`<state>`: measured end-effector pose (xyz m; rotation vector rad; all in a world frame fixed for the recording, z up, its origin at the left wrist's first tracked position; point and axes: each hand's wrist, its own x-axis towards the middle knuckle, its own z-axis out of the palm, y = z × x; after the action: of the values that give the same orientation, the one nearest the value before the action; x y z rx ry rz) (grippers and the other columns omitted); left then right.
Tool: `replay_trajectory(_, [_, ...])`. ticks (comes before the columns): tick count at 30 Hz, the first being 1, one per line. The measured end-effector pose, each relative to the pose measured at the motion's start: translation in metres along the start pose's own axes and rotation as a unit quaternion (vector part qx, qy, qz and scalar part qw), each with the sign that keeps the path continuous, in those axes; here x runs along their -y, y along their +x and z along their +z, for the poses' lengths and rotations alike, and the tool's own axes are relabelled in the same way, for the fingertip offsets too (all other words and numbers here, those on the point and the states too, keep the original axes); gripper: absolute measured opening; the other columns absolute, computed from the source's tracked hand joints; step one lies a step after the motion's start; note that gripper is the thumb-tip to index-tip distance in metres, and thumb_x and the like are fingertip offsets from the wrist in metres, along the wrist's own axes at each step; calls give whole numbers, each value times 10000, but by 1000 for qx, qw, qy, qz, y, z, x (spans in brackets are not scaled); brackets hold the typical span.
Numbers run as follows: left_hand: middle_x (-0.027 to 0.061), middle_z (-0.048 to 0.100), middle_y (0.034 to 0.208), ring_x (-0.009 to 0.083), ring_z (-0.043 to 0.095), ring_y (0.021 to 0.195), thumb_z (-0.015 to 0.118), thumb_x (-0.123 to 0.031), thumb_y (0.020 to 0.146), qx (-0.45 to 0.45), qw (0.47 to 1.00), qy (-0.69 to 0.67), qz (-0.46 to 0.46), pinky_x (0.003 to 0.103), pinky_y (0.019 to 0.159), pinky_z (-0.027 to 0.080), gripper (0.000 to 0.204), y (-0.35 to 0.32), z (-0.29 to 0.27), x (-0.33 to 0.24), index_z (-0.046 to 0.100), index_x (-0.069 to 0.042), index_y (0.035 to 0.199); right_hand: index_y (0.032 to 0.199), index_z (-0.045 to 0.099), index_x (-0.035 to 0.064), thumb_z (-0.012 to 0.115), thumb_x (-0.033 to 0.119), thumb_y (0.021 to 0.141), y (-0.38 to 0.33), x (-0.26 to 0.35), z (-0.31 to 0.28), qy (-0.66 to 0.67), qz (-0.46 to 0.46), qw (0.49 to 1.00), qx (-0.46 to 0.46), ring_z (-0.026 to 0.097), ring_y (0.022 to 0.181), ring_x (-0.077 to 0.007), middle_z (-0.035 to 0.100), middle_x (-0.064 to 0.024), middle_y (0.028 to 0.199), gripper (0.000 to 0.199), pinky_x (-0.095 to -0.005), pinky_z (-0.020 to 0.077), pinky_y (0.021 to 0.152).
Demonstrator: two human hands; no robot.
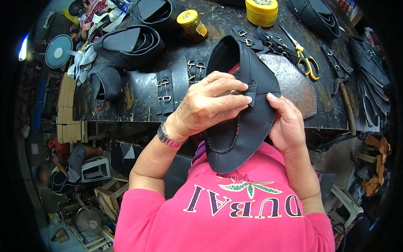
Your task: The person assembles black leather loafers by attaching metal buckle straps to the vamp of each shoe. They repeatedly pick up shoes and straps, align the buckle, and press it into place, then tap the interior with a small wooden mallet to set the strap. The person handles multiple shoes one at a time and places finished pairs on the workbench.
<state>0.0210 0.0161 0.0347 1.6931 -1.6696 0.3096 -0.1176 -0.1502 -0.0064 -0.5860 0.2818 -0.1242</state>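
Observation:
A black leather shoe upper [249,136] with a stitched seam leans against my front at the table's edge, toe toward me. My left hand [210,101] is closed, fingertips pressing a short black strap [252,95] against the upper's side. Part of a metal fitting shows between those fingers; the rest of the strap is covered. With thumb on the outer face, my right hand [288,124] grips the upper's right edge; its other fingers are mostly hidden behind. More black straps with gold horsebit buckles [165,90] lie beyond my left wrist.
Yellow-handled scissors [308,63] and a hammer [345,101] lie to the right, near a worn slab [294,86]. Yellow-lidded jar [192,24], yellow tub [262,12] and stacked black uppers [129,44] stand farther back. Layered black pieces [369,80] hang at the right edge.

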Motion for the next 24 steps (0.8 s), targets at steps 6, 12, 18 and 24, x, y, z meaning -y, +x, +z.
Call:
replay_trajectory(6, [44, 669, 989, 239, 644, 919, 778, -30, 650, 62, 995, 35, 68, 331, 757, 552, 323, 2, -2, 4, 717, -90, 961, 1173, 588, -52, 522, 129, 972, -1, -5, 0, 25, -15, 1000, 0, 647, 974, -173, 661, -132, 1112, 279, -315, 519, 895])
replay_trajectory(12, [36, 654, 1040, 232, 640, 923, 777, -66, 683, 95, 988, 43, 112, 342, 769, 548, 308, -1, -10, 15, 720, -101, 983, 1159, 601, -25, 630, 24, 892, -5, -10, 11, -27, 0, 1000, 6, 667, 941, -165, 678, -106, 1084, 274, -308, 541, 857])
replay_trajectory(18, [77, 625, 1056, 249, 622, 955, 784, -102, 766, 9, 999, -41, -6, 352, 811, 526, 220, -12, 4, 7, 695, -74, 965, 1113, 631, -5, 709, -7, 840, 0, -17, 14, -70, -45, 996, -32, 671, 900, -149, 690, -87, 1046, 284, -287, 549, 823])
replay_trajectory(24, [72, 623, 981, 148, 626, 861, 811, -71, 772, -18, 961, -158, -224, 276, 756, 516, 418, -16, 10, -8, 605, -41, 1135, 1110, 634, 1, 713, -9, 837, 1, -16, 8, -81, -44, 995, -38, 667, 889, -144, 693, -81, 1030, 284, -283, 548, 816])
